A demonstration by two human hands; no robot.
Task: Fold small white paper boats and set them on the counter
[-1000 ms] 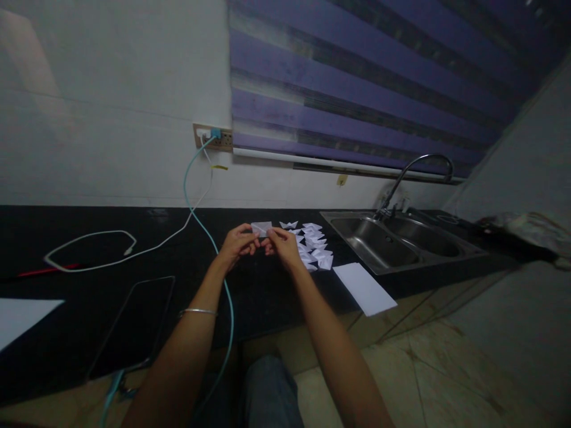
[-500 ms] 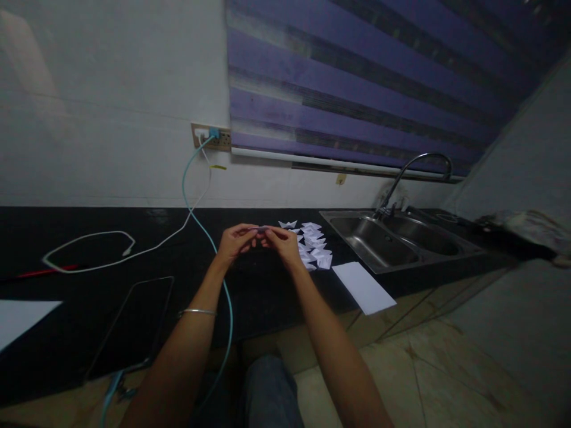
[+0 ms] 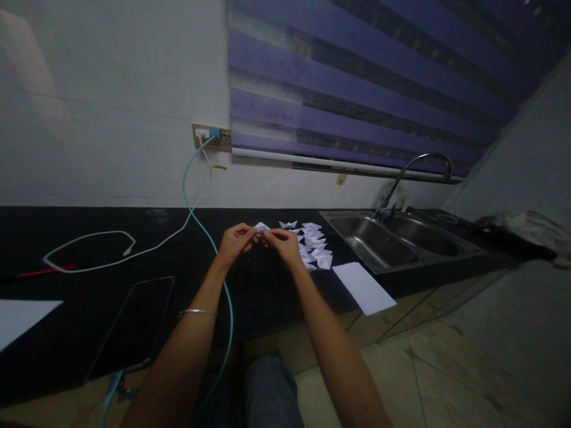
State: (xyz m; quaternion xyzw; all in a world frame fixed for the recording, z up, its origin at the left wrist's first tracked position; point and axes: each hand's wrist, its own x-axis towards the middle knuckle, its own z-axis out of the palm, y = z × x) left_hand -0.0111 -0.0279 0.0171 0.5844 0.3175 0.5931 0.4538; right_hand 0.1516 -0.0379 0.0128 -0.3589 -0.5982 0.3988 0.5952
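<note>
We log both hands raised over the black table [image 3: 267,291], close together at mid-frame. The left hand [image 3: 235,241] and the right hand [image 3: 282,242] meet at the fingertips and pinch one small folded paper piece [image 3: 261,227] between them. The piece is white and shows a pointed corner above the fingers. We cannot tell whether it touches the table or is held just clear of it. A thin bangle [image 3: 197,311] sits on the left forearm.

Just to the right of the right hand lies a cluster of folded papers [image 3: 316,245], white and similar in shape, resting on the table. Nearer the table's front edge, right of the cluster, lies a flat white sheet [image 3: 363,288], with one corner past the edge. Beyond it we note a steel double sink [image 3: 392,244] with a curved tap [image 3: 419,163].

To the left, a teal cable [image 3: 193,196] runs down from a wall socket [image 3: 213,137], crosses the table and passes under the left forearm. A white cable [image 3: 89,246] loops across the table farther left. A dark flat phone [image 3: 134,321] lies near the front edge, well apart from the hands. A second white sheet [image 3: 22,318] shows at the left border. A purple striped blind [image 3: 357,89] covers the wall above the sink.
</note>
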